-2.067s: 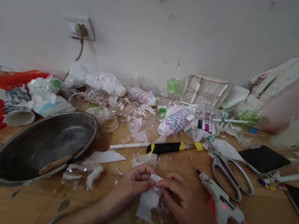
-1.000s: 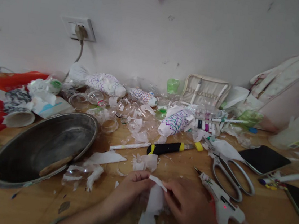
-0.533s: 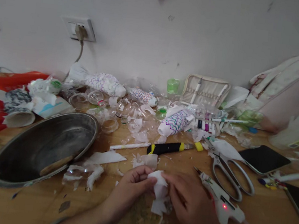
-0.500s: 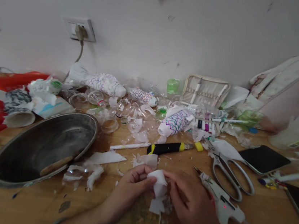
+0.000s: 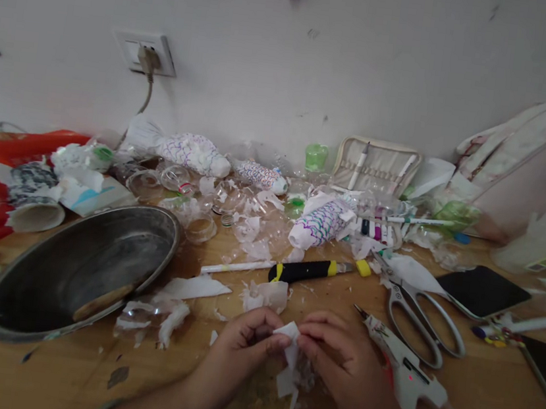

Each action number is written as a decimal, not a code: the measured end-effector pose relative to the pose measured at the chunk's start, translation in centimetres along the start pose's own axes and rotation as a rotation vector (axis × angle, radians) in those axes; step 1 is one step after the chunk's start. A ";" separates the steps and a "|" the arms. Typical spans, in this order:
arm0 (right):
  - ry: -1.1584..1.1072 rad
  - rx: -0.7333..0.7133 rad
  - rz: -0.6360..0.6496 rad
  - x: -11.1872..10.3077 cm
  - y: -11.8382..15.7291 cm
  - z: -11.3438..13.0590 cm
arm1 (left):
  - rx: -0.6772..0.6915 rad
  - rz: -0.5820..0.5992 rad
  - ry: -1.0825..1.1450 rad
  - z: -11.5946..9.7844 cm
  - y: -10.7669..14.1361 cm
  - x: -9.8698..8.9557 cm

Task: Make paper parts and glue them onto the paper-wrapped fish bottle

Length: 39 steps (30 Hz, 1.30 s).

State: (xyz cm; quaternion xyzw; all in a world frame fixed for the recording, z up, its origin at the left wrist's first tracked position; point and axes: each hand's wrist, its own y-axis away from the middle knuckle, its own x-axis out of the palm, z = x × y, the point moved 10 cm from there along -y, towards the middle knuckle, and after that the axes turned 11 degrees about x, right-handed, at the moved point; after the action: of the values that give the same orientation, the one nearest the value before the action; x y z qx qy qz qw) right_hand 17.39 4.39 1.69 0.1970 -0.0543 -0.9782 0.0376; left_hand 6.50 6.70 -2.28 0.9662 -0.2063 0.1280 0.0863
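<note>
Close together over the wooden table, my left hand [image 5: 248,347] and my right hand [image 5: 341,355] both pinch a small piece of white paper [image 5: 291,348] between thumb and fingers. Below the paper, a crumpled clear plastic piece [image 5: 303,371] with white scraps on it shows partly between the hands. Just beyond my hands lies a torn translucent white scrap [image 5: 266,294]. A black and yellow utility knife [image 5: 302,271] rests farther back. To the right of my right hand is a white glue gun [image 5: 402,366] with a small red light.
A metal basin [image 5: 81,267] holding a wooden-handled tool fills the left. Scissors [image 5: 413,315] and a black tablet-like object [image 5: 484,291] lie right. Along the wall are scale-patterned fish shapes [image 5: 320,222], plastic scraps and a marker case [image 5: 376,166]. A backpack [image 5: 536,170] stands at the back right.
My right hand has shifted slightly left, and its fingers now pinch the paper's right edge. The paper has turned and looks narrower, more hidden by my fingers.
</note>
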 end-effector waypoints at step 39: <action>-0.433 0.437 -0.013 0.2 0.1 -3.1 | 0.010 0.170 0.220 2.1 0.6 1.1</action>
State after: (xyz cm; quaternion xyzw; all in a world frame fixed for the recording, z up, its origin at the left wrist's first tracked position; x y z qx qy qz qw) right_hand 18.45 3.96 -1.23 -0.0121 -0.2688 -0.9628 -0.0242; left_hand 7.69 5.26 -3.88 0.9257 -0.2762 0.2412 0.0924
